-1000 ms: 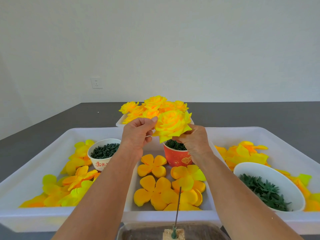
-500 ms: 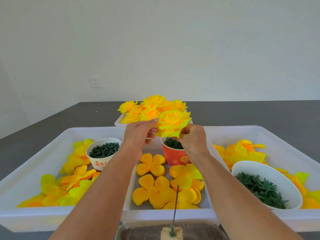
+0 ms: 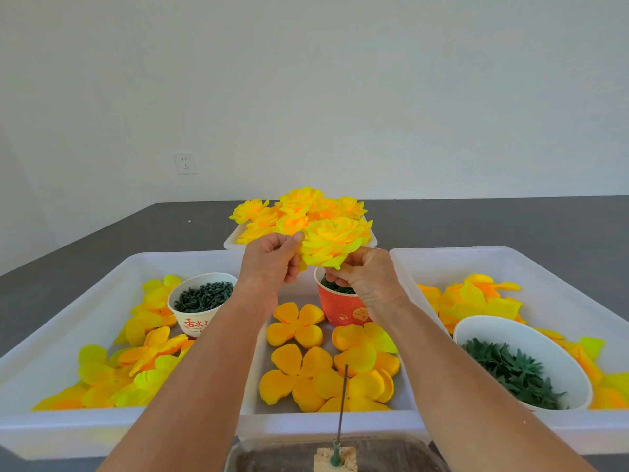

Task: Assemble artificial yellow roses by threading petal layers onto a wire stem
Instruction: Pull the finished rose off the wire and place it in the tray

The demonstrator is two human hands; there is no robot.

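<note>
Yellow fabric rose (image 3: 332, 241) pinched between left hand (image 3: 270, 262) and right hand (image 3: 367, 279), carried slightly farther away; assembly looks finished.

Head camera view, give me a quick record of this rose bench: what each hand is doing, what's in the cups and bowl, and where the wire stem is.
left hand: left hand pinches the edge of the yellow rose
right hand: right hand pinches the rose from below
rose position: raised above the red cup
white cup: dark green pieces, in the left tray
red cup: dark green pieces, in the middle tray
white bowl: green leaf pieces, in the right tray
wire stem: bare, upright in a foam block
finished roses: piled in the far tray
</note>
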